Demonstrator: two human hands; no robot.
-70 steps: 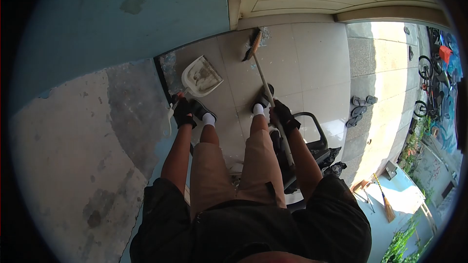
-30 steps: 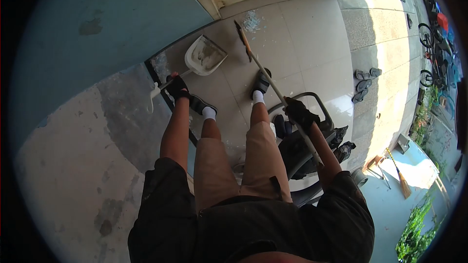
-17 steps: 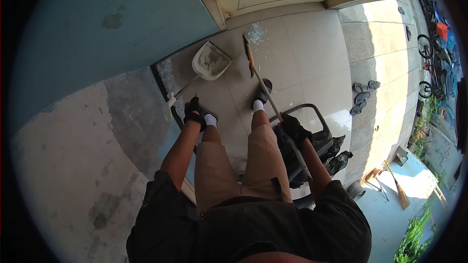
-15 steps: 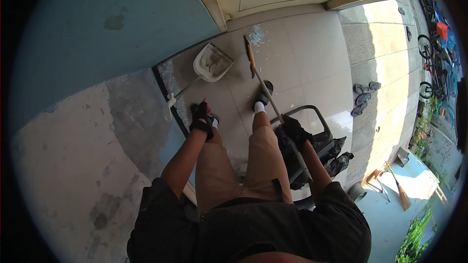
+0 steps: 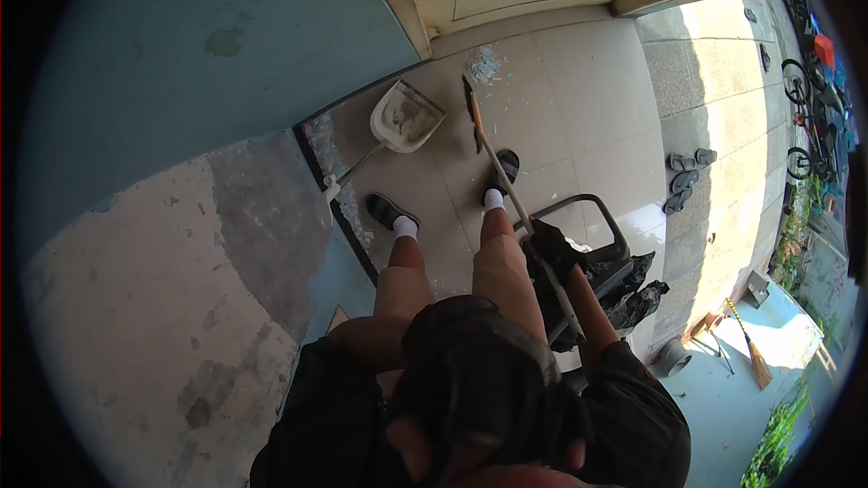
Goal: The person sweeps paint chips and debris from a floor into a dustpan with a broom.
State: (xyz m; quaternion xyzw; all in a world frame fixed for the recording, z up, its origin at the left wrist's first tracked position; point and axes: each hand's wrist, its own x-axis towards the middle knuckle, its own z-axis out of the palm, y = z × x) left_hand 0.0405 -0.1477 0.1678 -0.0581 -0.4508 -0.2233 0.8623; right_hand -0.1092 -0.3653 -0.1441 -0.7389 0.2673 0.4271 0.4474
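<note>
My right hand, in a black fingerless glove, is closed around the pale handle of a broom. The broom's dark bristles and orange-brown head rest on the tiles, just below a small heap of light blue chips. Close under the camera, my left hand is a large dark gloved shape, lifted in front of my chest; its fingers are blurred and partly out of sight. On the floor left of the broom lies a white long-handled dustpan, its handle leaning toward the wall edge.
Blue chips are strewn along the wall's foot. Beside my right leg stands a black-framed chair with black plastic bags. Several slippers lie on the paving outside, and another broom is at the right.
My left hand has risen from beside my left leg, near the dustpan handle, to close under the camera. My right hand keeps hold of the broom; the view has shifted slightly.
</note>
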